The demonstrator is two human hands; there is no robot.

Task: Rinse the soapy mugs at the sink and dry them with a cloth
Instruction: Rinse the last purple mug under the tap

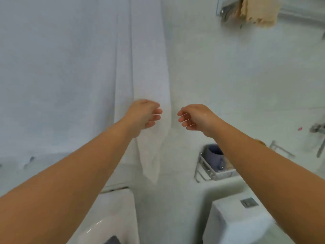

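Hands, left hand (pixel 143 114) and right hand (pixel 194 118), loosely curled and empty, should pinch the hanging towel (pixel 151 103) by its edge, then pull gently.

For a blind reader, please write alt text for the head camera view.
Both bare hands, left hand and right hand, reach with loosely curled fingers, holding nothing, toward a hanging white towel. A blue-grey mug sits in a metal wall rack at lower right.
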